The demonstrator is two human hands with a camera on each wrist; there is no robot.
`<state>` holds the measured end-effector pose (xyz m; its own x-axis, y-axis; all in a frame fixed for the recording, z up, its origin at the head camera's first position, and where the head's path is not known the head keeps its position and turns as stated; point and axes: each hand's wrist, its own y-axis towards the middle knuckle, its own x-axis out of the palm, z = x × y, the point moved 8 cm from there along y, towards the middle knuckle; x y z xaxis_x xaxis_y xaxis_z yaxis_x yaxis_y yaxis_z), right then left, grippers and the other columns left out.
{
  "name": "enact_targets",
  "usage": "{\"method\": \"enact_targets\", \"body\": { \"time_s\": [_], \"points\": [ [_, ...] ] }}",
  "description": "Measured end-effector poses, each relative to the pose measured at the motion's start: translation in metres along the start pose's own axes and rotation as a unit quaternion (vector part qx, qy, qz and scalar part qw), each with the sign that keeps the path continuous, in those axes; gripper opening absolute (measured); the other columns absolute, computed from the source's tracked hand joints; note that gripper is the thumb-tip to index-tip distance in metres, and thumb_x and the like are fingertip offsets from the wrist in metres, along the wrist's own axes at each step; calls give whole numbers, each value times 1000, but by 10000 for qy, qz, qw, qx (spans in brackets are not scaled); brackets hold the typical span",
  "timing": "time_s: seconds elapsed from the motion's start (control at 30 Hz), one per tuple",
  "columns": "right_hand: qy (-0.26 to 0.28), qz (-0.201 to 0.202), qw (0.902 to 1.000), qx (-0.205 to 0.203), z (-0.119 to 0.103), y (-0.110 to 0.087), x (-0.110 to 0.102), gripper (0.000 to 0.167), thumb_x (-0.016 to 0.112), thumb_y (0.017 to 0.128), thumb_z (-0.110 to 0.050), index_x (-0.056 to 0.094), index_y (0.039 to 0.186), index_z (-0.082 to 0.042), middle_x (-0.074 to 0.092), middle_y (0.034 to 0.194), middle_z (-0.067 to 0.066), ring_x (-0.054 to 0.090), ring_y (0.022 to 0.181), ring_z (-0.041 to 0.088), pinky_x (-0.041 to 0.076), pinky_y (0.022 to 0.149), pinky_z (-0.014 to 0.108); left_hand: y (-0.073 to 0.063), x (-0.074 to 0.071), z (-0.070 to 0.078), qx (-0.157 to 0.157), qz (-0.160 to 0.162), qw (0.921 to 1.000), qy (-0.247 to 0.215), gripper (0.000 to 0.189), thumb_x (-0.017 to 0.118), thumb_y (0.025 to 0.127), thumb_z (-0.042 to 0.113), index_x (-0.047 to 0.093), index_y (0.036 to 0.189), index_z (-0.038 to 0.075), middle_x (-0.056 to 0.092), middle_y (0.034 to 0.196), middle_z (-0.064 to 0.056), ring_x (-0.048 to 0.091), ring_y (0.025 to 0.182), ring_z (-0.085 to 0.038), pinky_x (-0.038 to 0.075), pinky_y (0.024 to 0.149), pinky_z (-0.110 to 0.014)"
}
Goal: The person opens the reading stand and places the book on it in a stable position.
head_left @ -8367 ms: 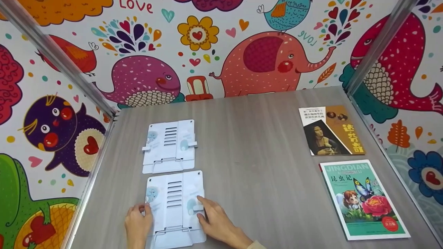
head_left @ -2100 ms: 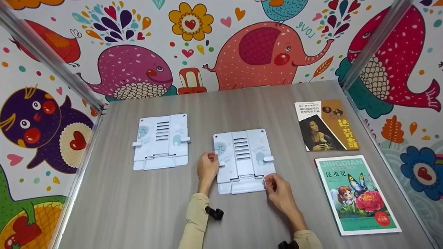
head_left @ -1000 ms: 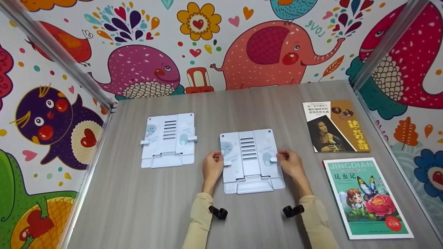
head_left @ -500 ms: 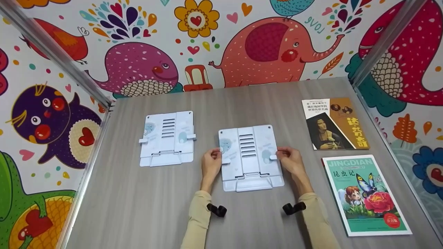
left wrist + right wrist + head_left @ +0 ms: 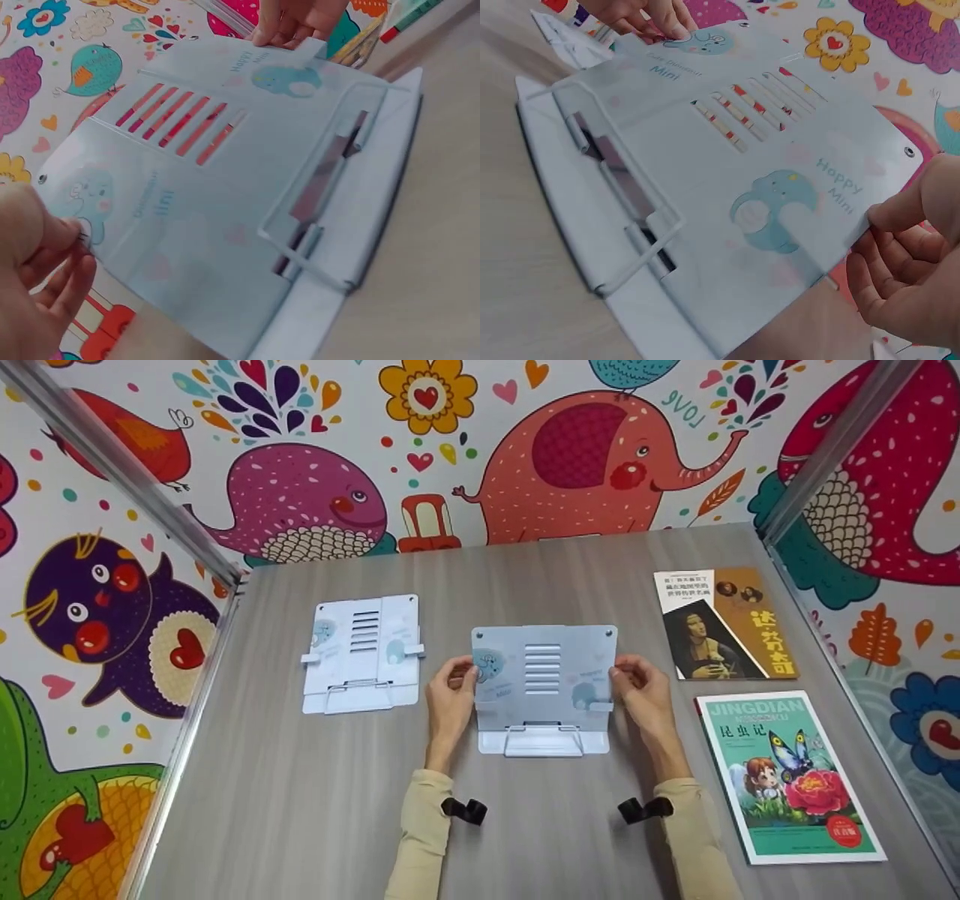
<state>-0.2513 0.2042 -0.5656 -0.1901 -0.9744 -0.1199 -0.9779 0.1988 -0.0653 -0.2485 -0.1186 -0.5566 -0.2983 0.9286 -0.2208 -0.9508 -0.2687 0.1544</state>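
A white book stand point(image 5: 536, 706) with pale blue cartoon prints and a row of slots is in the middle of the table. Its back panel tilts up from the base, and a wire page rest point(image 5: 544, 751) spans the front. My left hand point(image 5: 451, 701) pinches the panel's left edge between thumb and fingers. On the opposite edge, my right hand point(image 5: 643, 701) grips the panel the same way. Both wrist views show the panel standing clear of the table, with thumbs on its printed face; its rear side is hidden.
A second book stand point(image 5: 337, 664) lies flat at the left. At the right are a brown-and-white book point(image 5: 739, 626) and, nearer, a green picture book point(image 5: 787, 780). Printed walls close off the table's point(image 5: 300, 810) back and sides.
The book stand went from near the left front to the middle of the table. In the last half second both hands have raised its back panel from flat to tilted.
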Motion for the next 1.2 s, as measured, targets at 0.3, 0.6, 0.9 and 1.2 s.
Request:
{"method": "enact_targets", "body": {
  "time_s": [0.3, 0.6, 0.9, 1.2],
  "points": [
    [-30, 185, 9991, -392, -26, -13, -10, 15, 63, 99, -7, 64, 111, 3, 63, 100, 7, 58, 90, 15, 48, 79, 17, -10, -12, 26, 504, 76, 9986, -140, 16, 68, 95, 3, 71, 111, 0, 72, 105, -15, 67, 94, -25, 57, 85, -27],
    [242, 229, 9960, -830, -49, -26, -17, 16, 66, 96, -2, 66, 108, 7, 66, 92, 0, 59, 83, 12, 50, 76, 17, -16, -20, 38, 789, 52, 9968, -72, 14, 67, 91, -8, 70, 105, -8, 71, 101, -21, 68, 94, -30, 60, 85, -36],
    [371, 149, 9910, -1277, -54, -35, -21, 12, 67, 93, 5, 66, 104, 10, 67, 90, 1, 61, 80, 12, 50, 72, 18, -25, -30, 47, 1641, 126, 9850, -512, 14, 70, 89, -8, 73, 102, -4, 73, 97, -17, 69, 89, -15, 60, 79, -29],
    [471, 74, 9863, -1581, -52, -42, -26, 11, 67, 91, 7, 67, 102, 12, 68, 90, 1, 63, 80, 10, 53, 73, 16, -31, -35, 52, 2018, 14, 9770, -694, 18, 68, 84, -18, 73, 97, -7, 73, 91, -18, 67, 86, -2, 60, 76, -26]
  ]
}}
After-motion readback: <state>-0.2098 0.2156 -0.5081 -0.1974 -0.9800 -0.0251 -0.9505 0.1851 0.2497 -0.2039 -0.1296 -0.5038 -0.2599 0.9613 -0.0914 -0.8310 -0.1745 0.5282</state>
